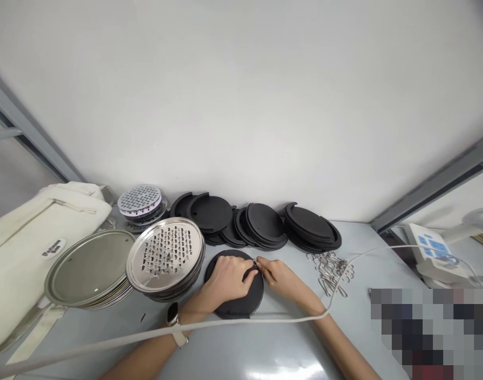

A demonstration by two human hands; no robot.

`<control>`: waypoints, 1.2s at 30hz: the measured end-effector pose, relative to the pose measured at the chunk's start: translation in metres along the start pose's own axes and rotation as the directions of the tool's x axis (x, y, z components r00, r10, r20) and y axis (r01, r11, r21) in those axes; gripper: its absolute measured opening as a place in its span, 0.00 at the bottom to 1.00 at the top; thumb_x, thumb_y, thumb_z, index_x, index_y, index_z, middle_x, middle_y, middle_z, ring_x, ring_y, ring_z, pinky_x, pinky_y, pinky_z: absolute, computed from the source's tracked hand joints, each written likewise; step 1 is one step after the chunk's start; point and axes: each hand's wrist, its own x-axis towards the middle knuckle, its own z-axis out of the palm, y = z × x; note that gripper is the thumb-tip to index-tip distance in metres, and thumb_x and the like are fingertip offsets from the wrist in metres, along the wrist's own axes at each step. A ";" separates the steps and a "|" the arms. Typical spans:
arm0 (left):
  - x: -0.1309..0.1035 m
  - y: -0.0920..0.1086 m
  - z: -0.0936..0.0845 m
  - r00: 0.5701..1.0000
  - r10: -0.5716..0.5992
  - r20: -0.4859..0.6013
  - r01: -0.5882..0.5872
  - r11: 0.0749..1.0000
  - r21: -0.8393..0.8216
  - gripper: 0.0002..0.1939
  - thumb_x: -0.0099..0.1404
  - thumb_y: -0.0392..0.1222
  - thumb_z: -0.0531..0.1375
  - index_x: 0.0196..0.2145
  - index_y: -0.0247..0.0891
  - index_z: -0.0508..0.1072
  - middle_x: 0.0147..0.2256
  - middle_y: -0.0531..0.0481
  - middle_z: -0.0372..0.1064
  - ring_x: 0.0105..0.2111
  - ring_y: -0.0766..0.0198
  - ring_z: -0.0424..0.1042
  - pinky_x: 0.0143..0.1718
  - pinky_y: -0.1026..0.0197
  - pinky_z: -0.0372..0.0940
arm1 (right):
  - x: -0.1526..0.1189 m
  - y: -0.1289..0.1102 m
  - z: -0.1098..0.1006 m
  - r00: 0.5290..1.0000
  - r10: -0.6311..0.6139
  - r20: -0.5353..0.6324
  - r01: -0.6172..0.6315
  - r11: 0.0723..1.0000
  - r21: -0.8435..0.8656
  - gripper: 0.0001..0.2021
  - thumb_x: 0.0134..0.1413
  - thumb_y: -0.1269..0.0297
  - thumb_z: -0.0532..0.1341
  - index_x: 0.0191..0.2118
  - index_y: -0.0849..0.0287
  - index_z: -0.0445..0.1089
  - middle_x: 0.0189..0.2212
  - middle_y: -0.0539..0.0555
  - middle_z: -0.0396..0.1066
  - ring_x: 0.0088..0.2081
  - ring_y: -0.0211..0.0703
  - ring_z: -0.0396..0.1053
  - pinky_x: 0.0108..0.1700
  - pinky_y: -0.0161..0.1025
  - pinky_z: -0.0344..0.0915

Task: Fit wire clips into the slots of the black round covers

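Note:
A black round disc (241, 309) lies on the table in front of me. My left hand (230, 277) rests over it with curled fingers, thumb and forefinger pinching at its upper right edge. At that same edge my right hand (279, 277) is closed in a pinch, its fingertips almost meeting the left ones. A small dark, shiny bit shows between the fingertips, too small to make out. To the right of my right hand is a loose pile of wire clips (332, 270).
Along the wall lean stacks of black discs (265, 221). On the left stand stacks of perforated metal grater discs (166, 253), white-topped grater discs (141, 199) and olive round plates (93, 266), beside a cream bag (39, 253). A white cable (281, 320) crosses in front of my forearms.

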 end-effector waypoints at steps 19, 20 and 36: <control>-0.001 0.002 -0.002 0.999 -0.029 0.028 0.030 0.999 -0.022 0.15 0.67 0.47 0.50 0.36 0.39 0.74 0.31 0.47 0.73 0.33 0.57 0.72 0.32 0.59 0.59 | -0.005 -0.004 0.003 0.998 0.062 -0.011 -0.063 0.987 -0.148 0.12 0.65 0.67 0.44 0.35 0.59 0.62 0.20 0.48 0.61 0.21 0.37 0.59 0.27 0.36 0.43; -0.001 0.002 -0.002 0.999 -0.026 0.025 0.027 0.999 -0.022 0.15 0.67 0.47 0.50 0.36 0.39 0.74 0.31 0.47 0.73 0.33 0.57 0.72 0.32 0.59 0.59 | -0.005 -0.004 0.003 0.998 0.063 -0.014 -0.065 0.986 -0.152 0.12 0.65 0.67 0.44 0.36 0.59 0.62 0.20 0.49 0.62 0.21 0.37 0.59 0.27 0.36 0.43; -0.002 0.002 -0.002 1.000 -0.018 -0.024 0.018 1.000 -0.002 0.15 0.66 0.48 0.50 0.32 0.39 0.71 0.29 0.49 0.72 0.30 0.58 0.71 0.28 0.60 0.54 | -0.010 0.001 0.007 0.999 0.038 -0.038 -0.041 0.996 -0.082 0.13 0.65 0.64 0.42 0.34 0.57 0.60 0.21 0.49 0.62 0.22 0.39 0.61 0.27 0.34 0.47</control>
